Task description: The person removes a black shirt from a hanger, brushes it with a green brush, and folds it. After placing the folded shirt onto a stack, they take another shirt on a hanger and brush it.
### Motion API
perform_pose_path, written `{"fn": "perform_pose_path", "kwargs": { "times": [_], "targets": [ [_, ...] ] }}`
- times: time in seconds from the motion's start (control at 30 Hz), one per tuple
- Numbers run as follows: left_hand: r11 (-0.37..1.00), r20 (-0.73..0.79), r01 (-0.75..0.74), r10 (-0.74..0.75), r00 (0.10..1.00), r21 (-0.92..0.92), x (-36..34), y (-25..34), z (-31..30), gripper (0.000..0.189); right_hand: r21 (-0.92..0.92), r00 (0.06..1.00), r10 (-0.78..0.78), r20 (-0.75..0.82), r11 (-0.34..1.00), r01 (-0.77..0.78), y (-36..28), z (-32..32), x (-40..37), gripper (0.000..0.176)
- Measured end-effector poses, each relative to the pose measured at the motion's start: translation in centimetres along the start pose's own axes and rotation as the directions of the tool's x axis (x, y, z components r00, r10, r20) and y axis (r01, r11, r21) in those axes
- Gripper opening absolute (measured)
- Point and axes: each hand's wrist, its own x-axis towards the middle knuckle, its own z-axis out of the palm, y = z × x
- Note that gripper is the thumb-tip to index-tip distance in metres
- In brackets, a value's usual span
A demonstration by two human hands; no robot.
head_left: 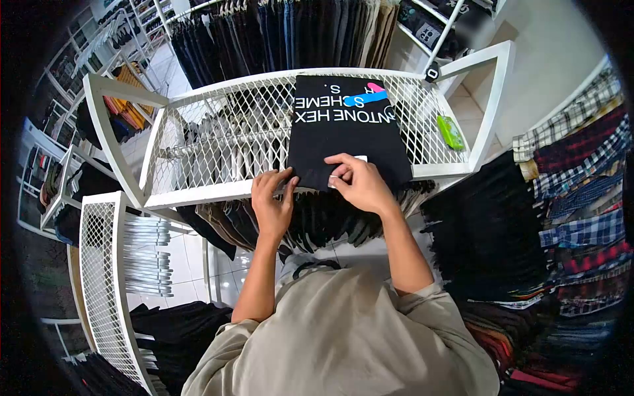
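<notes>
A folded black shirt (343, 142) with white lettering and a blue and pink print lies on the white mesh shelf (218, 142). At its near left corner, my left hand (272, 198) touches the edge, thumb and fingers apart. My right hand (360, 181) is over the near edge, its thumb and fingers bent together around a small white piece, which looks like a tag (333, 181). Another bit of white shows at the collar behind that hand.
A bright green packet (450, 132) lies at the shelf's right end, near a black round object (432, 72) on the rim. Trousers (277, 36) hang beyond the shelf. Plaid shirts (581, 198) hang at right, white hangers (146, 254) at left.
</notes>
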Motion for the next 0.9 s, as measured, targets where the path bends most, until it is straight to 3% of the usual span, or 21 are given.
{"fn": "perform_pose_path", "kwargs": {
  "times": [0.07,0.17,0.23,0.3,0.37,0.4,0.43,0.5,0.57,0.6,0.73,0.8,0.83,0.9],
  "targets": [
    [1.000,0.000,-0.017,0.017,1.000,0.003,-0.2,-0.1,0.0,0.019,-0.056,0.990,-0.078,-0.118,0.996,0.071,0.8,-1.3,-1.0,0.034],
    [1.000,0.006,-0.030,0.030,1.000,0.007,-0.1,0.0,-0.1,0.017,-0.094,0.990,0.127,0.053,0.988,-0.122,-0.7,-6.0,-2.9,0.029],
    [0.998,0.001,-0.057,0.057,0.998,0.017,-0.1,0.2,0.0,0.015,-0.027,0.987,0.055,0.154,0.998,-0.052,0.3,-7.6,-2.6,0.027],
    [0.998,0.006,-0.064,0.064,0.998,0.016,-0.1,0.2,0.0,0.015,0.191,0.991,0.000,0.135,0.981,-0.026,2.9,-7.5,-0.6,0.026],
    [0.997,0.007,-0.074,0.074,0.997,0.013,0.0,0.4,0.0,0.014,0.302,0.978,-0.033,-0.204,0.948,0.095,3.6,-6.7,0.5,0.030],
    [0.998,0.012,-0.068,0.068,0.998,0.010,0.0,0.5,-0.1,0.014,0.225,0.914,0.052,-0.401,0.973,0.043,3.5,-6.4,0.5,0.039],
    [0.998,0.015,-0.057,0.056,0.998,0.009,0.0,0.5,-0.2,0.014,0.114,0.856,0.130,-0.500,0.990,-0.083,2.8,-6.2,-0.3,0.046],
    [0.998,0.039,-0.062,0.061,0.997,0.027,-0.3,0.6,-0.6,0.020,-0.010,0.794,0.088,-0.601,0.993,-0.118,3.3,-5.3,-2.4,0.049],
    [0.992,0.135,-0.126,0.121,0.983,0.029,0.0,1.6,-1.5,0.032,0.026,0.759,0.163,-0.630,0.982,-0.189,4.2,-4.5,-4.8,0.048],
    [0.983,0.211,-0.154,0.130,0.969,0.097,-0.2,1.6,-1.7,0.047,0.009,0.715,0.157,-0.682,0.978,-0.207,4.9,-3.9,-5.9,0.046],
    [0.958,0.260,-0.250,0.208,0.943,0.143,-0.5,1.6,-1.0,0.051,-0.111,0.614,0.103,-0.783,0.947,-0.301,8.4,-2.0,-7.5,0.045],
    [0.955,0.261,-0.254,0.209,0.942,0.154,-0.3,1.6,-0.8,0.045,0.210,0.611,0.357,-0.707,0.931,-0.300,8.4,-1.9,-7.0,0.048],
    [0.952,0.264,-0.258,0.210,0.941,0.162,-0.2,1.4,-0.7,0.043,0.217,0.606,0.357,-0.711,0.931,-0.294,7.9,-1.8,-6.8,0.048],
    [0.949,0.269,-0.277,0.231,0.935,0.150,0.1,1.3,-0.9,0.039,0.522,0.635,0.514,-0.577,0.830,-0.197,6.4,-1.9,-6.4,0.051]
  ]
}}
